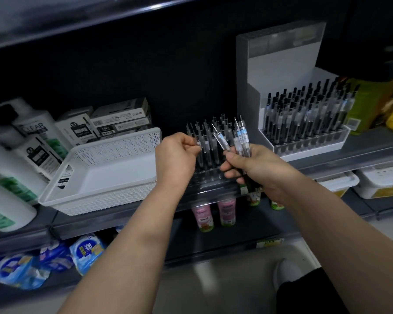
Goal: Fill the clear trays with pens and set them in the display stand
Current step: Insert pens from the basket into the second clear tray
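A clear tray [210,177] stands on the shelf in front of me, with several pens upright in its slots. My left hand [176,155] pinches one pen at the tray's left side. My right hand [252,166] grips a bundle of pens [239,139], tips fanning upward, just right of the tray. At the right stands the white display stand [279,71], and in it sits a second clear tray [309,141] full of black-capped pens.
A white perforated basket [104,171] sits left of the tray, holding nothing visible. Pen boxes [120,121] and shampoo bottles [32,132] stand further left. Yellow packets [377,105] lie right of the stand. Small bottles [226,211] fill the shelf below.
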